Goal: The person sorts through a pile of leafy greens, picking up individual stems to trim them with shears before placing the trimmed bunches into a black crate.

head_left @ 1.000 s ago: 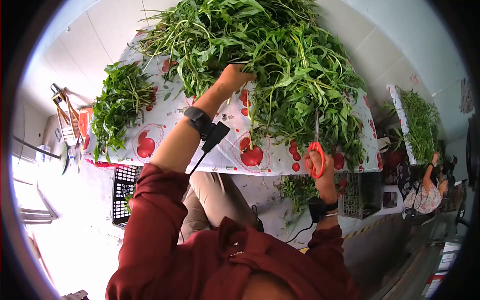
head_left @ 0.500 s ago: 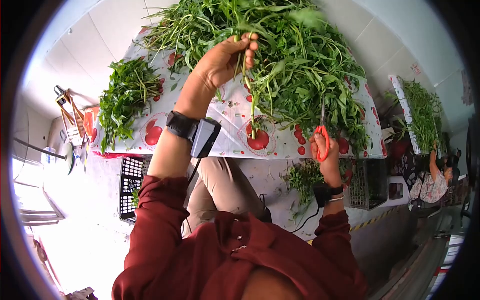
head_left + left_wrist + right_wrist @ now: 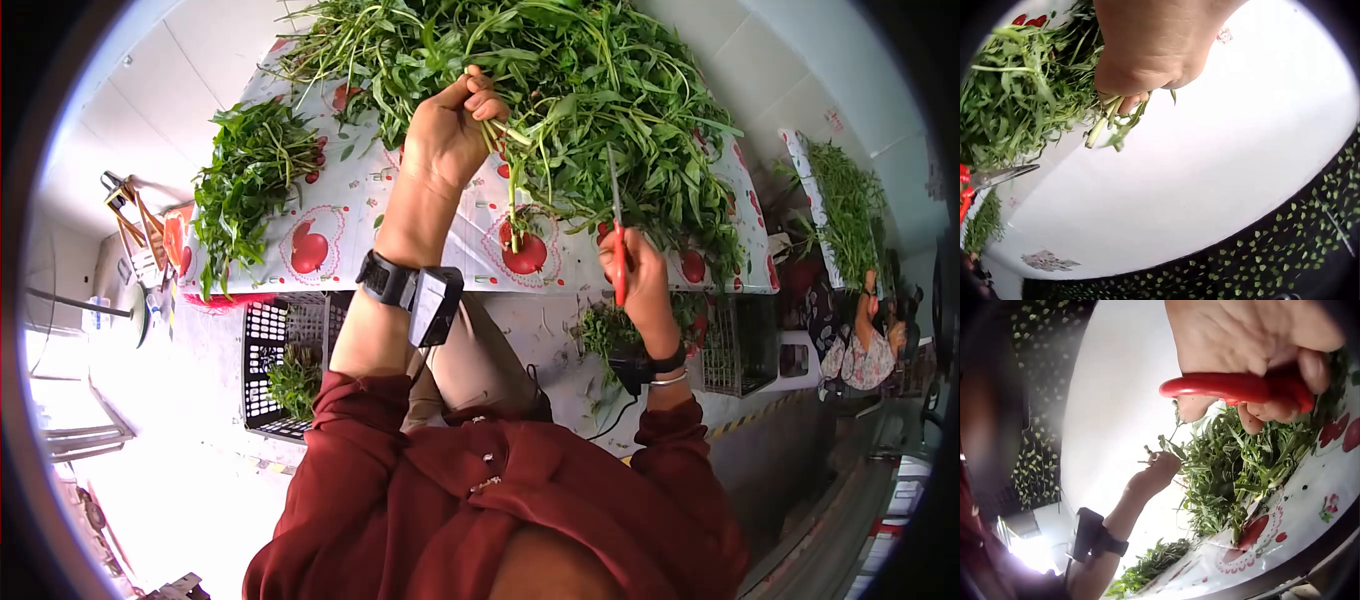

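Note:
My left hand (image 3: 450,135) pinches a few green stems above the near side of a large leafy pile (image 3: 600,60); their cut ends (image 3: 1094,134) stick out below the fingers in the left wrist view. My right hand (image 3: 640,275) holds red-handled scissors (image 3: 618,240) at the table's near edge, with the blades pointing up toward the greens. In the right wrist view the fingers of my right hand (image 3: 1254,356) are through the red loops (image 3: 1216,386). The left wrist view shows the scissor blades (image 3: 1007,175) slightly parted.
A smaller bunch (image 3: 245,170) lies at the left of the patterned tablecloth (image 3: 370,240). Below the table stand a black crate (image 3: 265,370) with greens at left and another crate (image 3: 735,355) at right. A person (image 3: 868,350) is beside another greens-covered table (image 3: 800,170) at far right.
My left hand has come up out of the pile with stems and moved a little right and back toward me. My right hand has raised and turned the scissors, which are clear of the leaves.

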A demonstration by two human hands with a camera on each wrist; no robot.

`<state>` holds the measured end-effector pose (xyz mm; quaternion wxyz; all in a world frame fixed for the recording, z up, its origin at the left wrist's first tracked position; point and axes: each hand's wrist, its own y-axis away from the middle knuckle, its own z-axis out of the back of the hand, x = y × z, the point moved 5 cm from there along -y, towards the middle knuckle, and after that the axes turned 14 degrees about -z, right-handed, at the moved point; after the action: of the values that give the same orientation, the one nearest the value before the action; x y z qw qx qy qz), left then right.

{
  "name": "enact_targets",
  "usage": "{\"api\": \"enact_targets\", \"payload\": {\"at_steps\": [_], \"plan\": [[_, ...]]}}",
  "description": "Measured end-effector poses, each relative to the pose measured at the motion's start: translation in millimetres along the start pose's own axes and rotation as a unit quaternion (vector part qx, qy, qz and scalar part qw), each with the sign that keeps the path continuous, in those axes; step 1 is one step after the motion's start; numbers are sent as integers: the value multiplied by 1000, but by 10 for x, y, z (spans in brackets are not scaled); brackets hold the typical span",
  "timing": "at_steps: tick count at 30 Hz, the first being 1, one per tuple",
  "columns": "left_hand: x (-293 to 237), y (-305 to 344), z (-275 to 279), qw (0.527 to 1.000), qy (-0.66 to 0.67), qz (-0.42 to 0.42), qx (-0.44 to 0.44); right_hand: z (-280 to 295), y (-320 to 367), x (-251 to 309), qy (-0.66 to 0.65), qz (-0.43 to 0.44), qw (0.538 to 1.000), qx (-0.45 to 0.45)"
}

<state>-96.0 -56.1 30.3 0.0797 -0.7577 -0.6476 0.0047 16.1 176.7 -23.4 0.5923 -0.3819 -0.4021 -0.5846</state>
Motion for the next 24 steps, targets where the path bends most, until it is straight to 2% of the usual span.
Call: {"api": "enact_targets", "payload": {"at_steps": [1,3,5,11,13,17,19,24], "plan": [[36,29,25,998,51,-9,-19,-52,59,154,115,106,987,-31],[144,71,59,996,82,4,-33,-116,130,280,143,66,987,-30],[218,73,109,995,79,-18,-55,-147,174,435,206,128,966,-95],[419,151,93,994,85,-24,-70,-196,135,489,227,117,957,-136],[450,176,140,994,83,-25,-73,-217,136,537,231,163,947,-154],[465,192,276,995,64,-18,-75,-229,113,450,181,144,961,-152],[461,220,298,994,53,-37,-83,-205,151,475,217,177,942,-186],[451,234,250,996,67,-34,-50,-123,207,394,214,139,948,-192]]}}
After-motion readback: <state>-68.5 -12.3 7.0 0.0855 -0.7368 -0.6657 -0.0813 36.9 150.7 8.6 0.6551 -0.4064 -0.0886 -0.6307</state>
